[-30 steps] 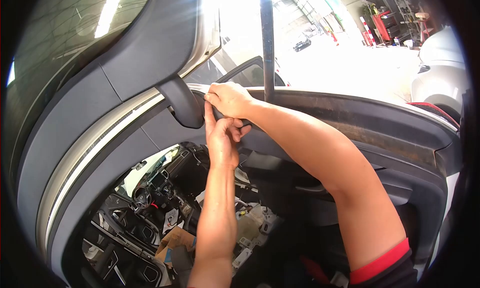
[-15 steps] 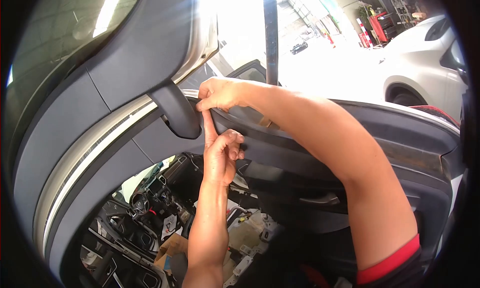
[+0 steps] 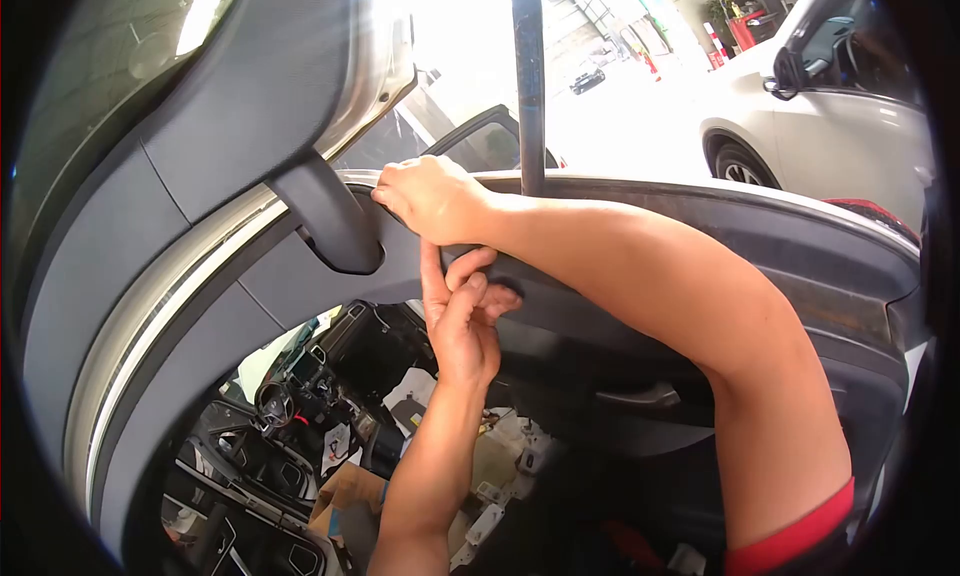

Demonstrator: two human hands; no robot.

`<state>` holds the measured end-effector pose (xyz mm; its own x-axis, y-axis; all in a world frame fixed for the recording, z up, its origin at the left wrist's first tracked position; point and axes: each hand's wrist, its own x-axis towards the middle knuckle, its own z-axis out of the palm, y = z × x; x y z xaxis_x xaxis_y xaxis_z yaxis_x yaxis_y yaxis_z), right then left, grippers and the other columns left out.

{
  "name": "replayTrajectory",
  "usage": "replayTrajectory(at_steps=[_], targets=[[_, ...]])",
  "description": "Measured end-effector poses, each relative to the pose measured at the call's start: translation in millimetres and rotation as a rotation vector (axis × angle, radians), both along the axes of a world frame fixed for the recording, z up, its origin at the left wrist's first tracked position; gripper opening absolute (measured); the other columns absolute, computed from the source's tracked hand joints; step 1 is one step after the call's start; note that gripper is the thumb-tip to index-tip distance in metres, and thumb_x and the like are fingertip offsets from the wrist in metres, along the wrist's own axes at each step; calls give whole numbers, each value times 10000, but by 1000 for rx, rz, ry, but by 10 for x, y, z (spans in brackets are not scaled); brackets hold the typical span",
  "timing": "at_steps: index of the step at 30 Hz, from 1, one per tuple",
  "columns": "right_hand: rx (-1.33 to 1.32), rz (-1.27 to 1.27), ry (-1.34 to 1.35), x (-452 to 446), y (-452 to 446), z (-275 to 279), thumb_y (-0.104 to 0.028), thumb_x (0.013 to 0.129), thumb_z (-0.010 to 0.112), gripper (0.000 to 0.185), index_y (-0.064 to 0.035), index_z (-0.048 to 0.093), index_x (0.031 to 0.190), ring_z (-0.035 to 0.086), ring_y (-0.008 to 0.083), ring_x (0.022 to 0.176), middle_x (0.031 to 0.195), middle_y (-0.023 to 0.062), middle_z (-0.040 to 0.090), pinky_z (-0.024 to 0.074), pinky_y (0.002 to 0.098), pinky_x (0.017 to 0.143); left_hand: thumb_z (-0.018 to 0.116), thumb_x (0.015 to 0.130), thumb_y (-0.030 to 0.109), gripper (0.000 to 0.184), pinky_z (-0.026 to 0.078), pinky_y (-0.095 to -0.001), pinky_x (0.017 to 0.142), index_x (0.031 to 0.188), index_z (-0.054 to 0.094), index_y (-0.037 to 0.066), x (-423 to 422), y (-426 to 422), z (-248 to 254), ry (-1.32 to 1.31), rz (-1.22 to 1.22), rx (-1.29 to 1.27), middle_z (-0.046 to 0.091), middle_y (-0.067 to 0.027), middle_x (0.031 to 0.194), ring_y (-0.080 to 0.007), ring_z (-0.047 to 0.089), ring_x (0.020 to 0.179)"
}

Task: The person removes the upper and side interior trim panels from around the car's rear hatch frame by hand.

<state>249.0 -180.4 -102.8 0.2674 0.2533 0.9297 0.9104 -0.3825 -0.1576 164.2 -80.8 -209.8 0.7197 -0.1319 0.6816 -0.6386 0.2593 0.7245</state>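
My right hand is bent over the upper edge of the dark side trim, its fingers closed on the trim just right of the grey hinge cover. Below it, my left hand is palm up against the trim's lower side. Its index finger points upward, the other fingers are loosely bent and apart, and no object shows in it. The left fingertips are partly hidden under the trim and the right hand.
A raised tailgate fills the upper left, and a dark upright strut stands behind the hands. Below lies the stripped car interior with a cardboard box and a steering wheel. A white car is outside.
The view has shifted, bringing more of the white car in. My right hand has moved left along the trim; my left hand has dropped slightly and its fingers have spread more.
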Motion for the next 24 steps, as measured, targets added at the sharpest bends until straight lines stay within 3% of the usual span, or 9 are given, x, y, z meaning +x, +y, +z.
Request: replayTrajectory(at_steps=[3,5,6,7,10,11,13,21,24], targets=[[37,116,54,86,-49,-4,-357,1037,521,397,-9,683,1140,710,442,905,1046,199,732,556,505,810,580,950,75,780,609,-333,665,1640,218,105,55,-21,-43,6,-70,-50,681,-104,1232,-175,692,716],[42,181,21,90,-34,-15,-354,1015,587,395,13,660,1142,685,430,970,1037,220,712,528,503,847,592,952,87,721,603,-306,667,1609,296,88,88,11,-75,12,-71,-75,679,-102,1243,-170,693,733],[31,203,50,128,-38,-24,-383,973,663,435,13,658,1154,685,370,984,1011,223,707,531,459,867,608,951,98,692,603,-303,667,1588,338,86,113,28,-90,19,-61,-75,675,-103,1260,-170,698,742],[30,207,50,146,-13,-13,-383,973,663,435,13,658,1154,685,370,984,1011,223,707,531,459,867,608,951,98,692,603,-303,667,1588,338,86,99,28,-91,19,-56,-76,675,-103,1260,-170,698,742],[96,365,208,172,-21,10,-348,905,769,431,2,669,1134,687,250,894,949,174,715,527,394,803,618,948,104,685,603,-301,667,1578,349,87,111,15,-101,21,-75,-74,674,-106,1272,-172,707,763],[95,365,210,151,-27,17,-348,905,769,431,2,669,1134,687,250,894,949,174,715,527,394,803,621,947,108,679,605,-304,674,1572,356,87,133,30,-111,17,-87,-73,674,-108,1277,-176,712,779],[132,304,166,101,-46,9,-390,880,756,397,-24,723,1029,710,370,881,929,187,739,550,445,812,623,947,111,672,608,-306,681,1566,362,87,152,54,-133,24,-97,-70,674,-110,1283,-181,717,794],[220,216,96,12,-29,-17,-343,948,662,324,-36,759,913,696,426,829,834,217,720,550,493,784,585,982,73,580,644,-343,727,1528,390,69,179,74,-150,2,-261,-122,675,-153,1283,-234,748,879],[254,99,48,191,19,73,-361,963,640,349,-35,758,920,690,442,863,860,229,718,542,503,814,620,960,124,602,612,-317,719,1524,412,98,157,59,-145,9,-190,-78,678,-127,1296,-201,730,863]])
